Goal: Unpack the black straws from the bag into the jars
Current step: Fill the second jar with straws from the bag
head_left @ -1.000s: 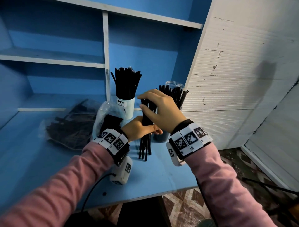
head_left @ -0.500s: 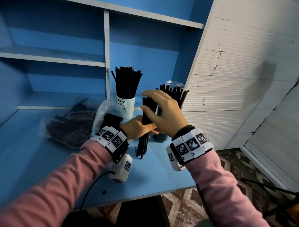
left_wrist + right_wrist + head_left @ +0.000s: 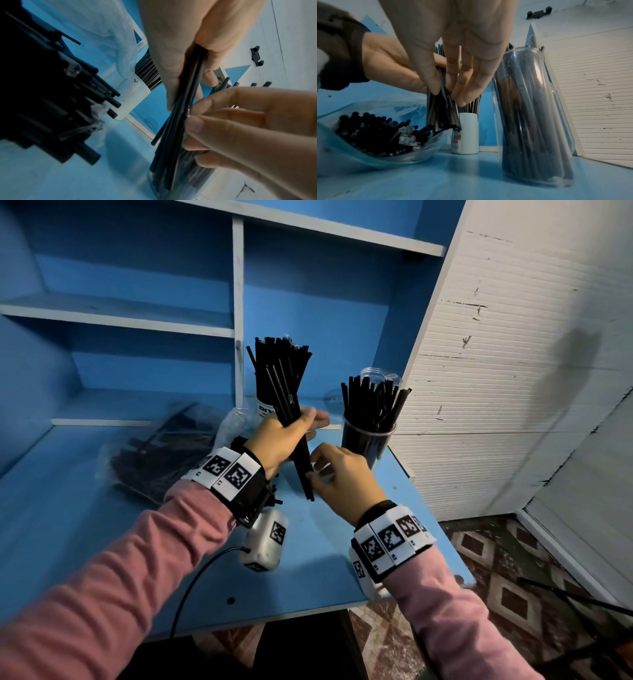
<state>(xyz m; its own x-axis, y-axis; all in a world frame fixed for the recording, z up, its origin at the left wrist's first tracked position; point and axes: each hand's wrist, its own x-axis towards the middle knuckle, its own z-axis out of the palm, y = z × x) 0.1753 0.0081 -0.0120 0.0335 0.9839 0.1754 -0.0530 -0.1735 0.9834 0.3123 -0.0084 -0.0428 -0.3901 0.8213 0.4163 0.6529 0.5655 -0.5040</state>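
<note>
My left hand (image 3: 291, 436) grips a bundle of black straws (image 3: 305, 474) upright above the blue table (image 3: 325, 559). My right hand (image 3: 317, 474) pinches the bundle's lower part between thumb and fingers; the right wrist view shows this pinch on the straws (image 3: 442, 108). A clear jar (image 3: 368, 443) with several straws stands just right of both hands. Behind the left hand a white jar (image 3: 264, 409) is packed with straws. The clear bag (image 3: 161, 453) of straws lies at the left.
Blue shelves (image 3: 120, 318) with a white divider rise behind the jars. A white ribbed wall (image 3: 496, 388) is close to the clear jar's right. The table's right edge ends just past that jar, above a patterned floor (image 3: 496, 577).
The left hand has lifted the bundle higher. The right hand has left the bundle's top and now pinches its lower part.
</note>
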